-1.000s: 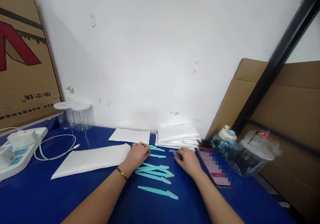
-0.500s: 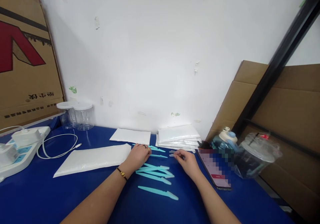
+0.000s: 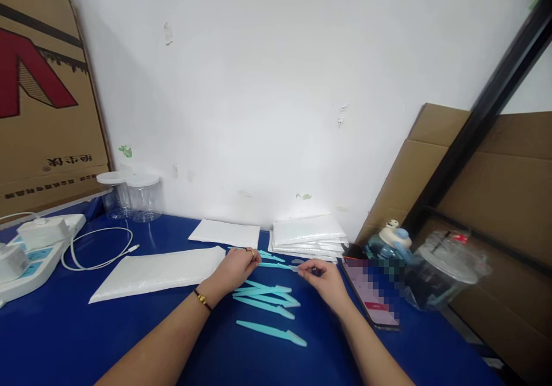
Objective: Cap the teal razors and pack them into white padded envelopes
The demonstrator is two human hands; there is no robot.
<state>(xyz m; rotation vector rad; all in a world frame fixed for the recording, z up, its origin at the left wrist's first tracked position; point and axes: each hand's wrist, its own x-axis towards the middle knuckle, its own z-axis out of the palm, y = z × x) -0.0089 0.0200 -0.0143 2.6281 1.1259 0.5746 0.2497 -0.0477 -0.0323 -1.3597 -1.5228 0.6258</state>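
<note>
My left hand [image 3: 236,268] pinches the handle end of a teal eyebrow razor [image 3: 275,265], whose blade end points right. Between the fingertips of my right hand [image 3: 323,281] is a small clear blade cap [image 3: 295,268], which meets the razor's blade end. How far the cap covers the blade is too small to tell. Another clear cap [image 3: 297,261] lies just behind. Several crossed teal razors [image 3: 264,304] lie in front of my hands, with a single razor [image 3: 271,331] nearer to me. More teal razors [image 3: 271,256] lie behind my left hand, partly hidden by it.
White padded envelopes lie about: a long one [image 3: 155,274] at left, one [image 3: 225,233] by the wall and a stack [image 3: 307,233] beside it. A phone [image 3: 371,297], a bagged cup [image 3: 444,268] and a blue bottle [image 3: 388,242] stand right. A power strip [image 3: 43,271] and clear jars [image 3: 144,199] are left.
The razor in my left hand has come up slightly, and my right hand has brought the clear cap to its blade end. The razors on the table lie as before.
</note>
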